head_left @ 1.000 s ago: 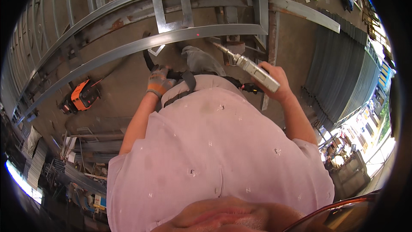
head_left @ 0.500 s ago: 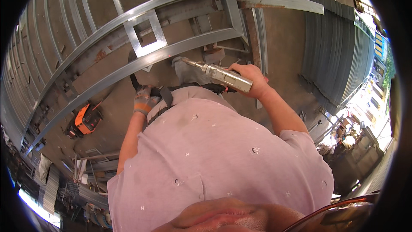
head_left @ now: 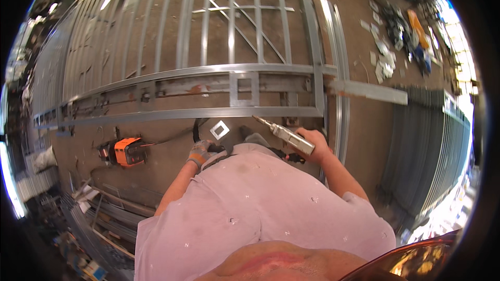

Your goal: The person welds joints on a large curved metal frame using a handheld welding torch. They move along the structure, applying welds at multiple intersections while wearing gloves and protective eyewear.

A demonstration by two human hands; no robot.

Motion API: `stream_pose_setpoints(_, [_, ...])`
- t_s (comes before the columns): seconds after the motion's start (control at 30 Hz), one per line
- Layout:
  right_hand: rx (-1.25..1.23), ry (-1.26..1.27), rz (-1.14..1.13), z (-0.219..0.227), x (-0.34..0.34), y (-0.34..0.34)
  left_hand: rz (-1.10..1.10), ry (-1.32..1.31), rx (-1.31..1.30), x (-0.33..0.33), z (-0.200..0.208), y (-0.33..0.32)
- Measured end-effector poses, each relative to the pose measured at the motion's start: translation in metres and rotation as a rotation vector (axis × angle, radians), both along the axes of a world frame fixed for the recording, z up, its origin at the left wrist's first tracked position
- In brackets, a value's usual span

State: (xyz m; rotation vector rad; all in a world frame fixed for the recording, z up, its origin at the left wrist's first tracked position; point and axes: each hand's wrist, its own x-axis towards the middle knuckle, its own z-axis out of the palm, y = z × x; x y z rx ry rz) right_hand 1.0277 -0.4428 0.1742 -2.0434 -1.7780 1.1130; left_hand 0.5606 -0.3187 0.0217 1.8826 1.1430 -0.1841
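Right hand (head_left: 316, 145) fingers wrap a silver tool (head_left: 284, 134) beside the gate frame (head_left: 208, 113); gloved left hand (head_left: 200, 152) near it, grip unclear.

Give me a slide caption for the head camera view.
Right hand holds a metal tool over a steel gate frame; gloved left hand near waist.

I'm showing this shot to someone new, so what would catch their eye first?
Probably the big grey steel gate frame of bars lying flat on the brown floor ahead. Next, the silver torch-like metal tool in the right hand, pointing at the frame, and the orange-and-black machine on the floor left of the gloved left hand.
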Motion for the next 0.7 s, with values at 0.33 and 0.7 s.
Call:
stream_pose_setpoints(0.33, [0.197, -0.017, 0.218, 0.008, -0.077, 0.011, 0.163, 0.096, 0.283, -0.097, -0.026, -0.077])
stream_pose_setpoints(0.7, [0.211, -0.057, 0.5, 0.06, -0.225, 0.004, 0.333, 0.193, 0.364, -0.184, -0.022, -0.191])
